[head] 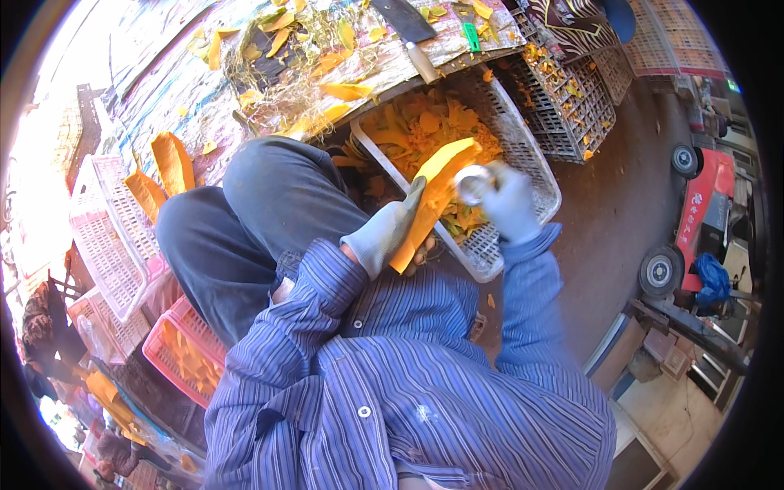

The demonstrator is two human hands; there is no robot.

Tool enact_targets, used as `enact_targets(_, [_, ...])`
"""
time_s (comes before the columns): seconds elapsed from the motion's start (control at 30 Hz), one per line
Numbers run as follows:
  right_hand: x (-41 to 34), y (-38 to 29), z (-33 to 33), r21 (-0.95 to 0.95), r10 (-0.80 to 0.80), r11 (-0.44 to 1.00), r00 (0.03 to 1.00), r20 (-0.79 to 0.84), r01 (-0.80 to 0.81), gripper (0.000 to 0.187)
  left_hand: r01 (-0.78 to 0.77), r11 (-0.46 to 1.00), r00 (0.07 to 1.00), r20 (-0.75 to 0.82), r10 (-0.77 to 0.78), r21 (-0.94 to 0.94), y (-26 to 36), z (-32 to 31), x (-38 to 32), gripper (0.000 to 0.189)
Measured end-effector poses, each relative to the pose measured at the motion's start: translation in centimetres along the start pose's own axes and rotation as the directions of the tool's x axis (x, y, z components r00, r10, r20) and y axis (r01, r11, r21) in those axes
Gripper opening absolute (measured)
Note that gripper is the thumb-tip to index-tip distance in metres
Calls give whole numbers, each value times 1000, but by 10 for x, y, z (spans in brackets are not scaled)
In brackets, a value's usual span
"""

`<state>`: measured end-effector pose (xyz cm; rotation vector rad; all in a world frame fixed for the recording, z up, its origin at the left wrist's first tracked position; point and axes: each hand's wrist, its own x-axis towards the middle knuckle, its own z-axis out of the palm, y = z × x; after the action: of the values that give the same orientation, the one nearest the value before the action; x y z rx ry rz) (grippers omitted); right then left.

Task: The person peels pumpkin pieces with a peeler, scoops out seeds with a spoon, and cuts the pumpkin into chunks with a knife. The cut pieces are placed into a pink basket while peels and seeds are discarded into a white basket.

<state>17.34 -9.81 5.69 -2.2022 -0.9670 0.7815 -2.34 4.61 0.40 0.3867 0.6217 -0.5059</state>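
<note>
My left hand, in a grey-white knit glove, grips a long peeled slab of orange pumpkin, which slants up over the near rim of a white plastic crate. In my gloved right hand is a round, ring-like metal tool, held against or just beside the slab's right edge. That hand is blurred, and the tool's exact kind is unclear. Under both hands, the crate holds a heap of orange peelings and shreds.
Across the littered, sheet-covered table lie a cleaver, a green-handled peeler and pumpkin scraps. Pumpkin slabs stand left of my knees, near a pink crate with cut pieces. Black crates and a red vehicle are rightward.
</note>
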Motion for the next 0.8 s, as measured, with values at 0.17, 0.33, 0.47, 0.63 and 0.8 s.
enact_targets(0.17, [-20, -7, 5, 121, 10, 993, 991, -133, 6, 32, 11, 992, 998, 58, -4, -123, -8, -12, 7, 68])
enact_targets(0.33, [-7, 0, 18, -24, -55, 998, 998, 27, 56, 34, 19, 999, 1000, -12, -19, 28, -2, 1, 0, 69])
enact_targets(0.47, [-12, 2, 7, 76, 47, 996, 985, -165, -35, 32, 15, 1000, 1000, 23, -14, -15, -2, -3, 1, 66])
enact_targets(0.63, [-12, -6, 23, -37, -74, 997, 997, 5, 74, 34, -20, 999, 1000, 0, 20, 35, -6, -3, 3, 65])
enact_targets(0.8, [-3, 20, -14, -50, 44, 997, 971, -234, -58, 32, 36, 998, 999, -19, -35, 43, 0, 4, -2, 63])
